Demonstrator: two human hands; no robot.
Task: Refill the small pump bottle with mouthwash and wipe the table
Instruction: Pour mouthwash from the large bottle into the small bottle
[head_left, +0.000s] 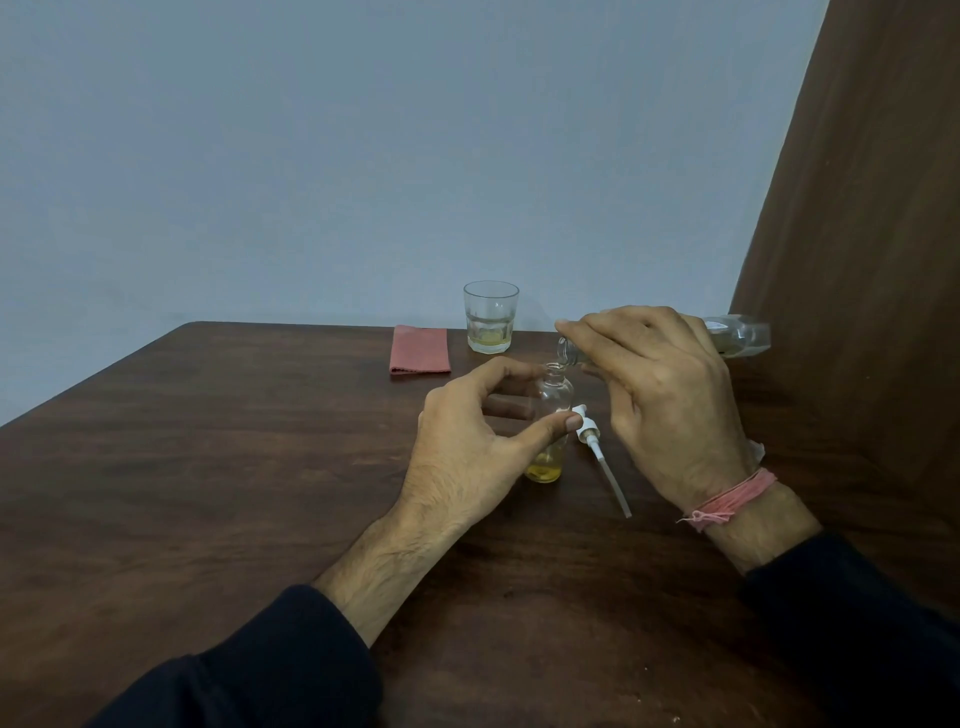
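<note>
A: While the left hand (467, 441) is gripping the small pump bottle (551, 415) near the table's (208, 467) far edge, what's happening?

B: The right hand's fingers (597, 338) are clasping the mouthwash bottle (737, 338), pouring; next, probably refitting the pump (597, 447).

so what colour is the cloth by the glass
Pinkish red cloth, plain; head view.

left hand (470, 441): grips small pump bottle (551, 415), upright on surface (234, 467)
right hand (660, 395): holds clear bottle (740, 336) tipped, mouth at small bottle's neck
pump head (597, 447): lying beside bottle
far edge: glass (490, 317), pink cloth (420, 349)
</note>
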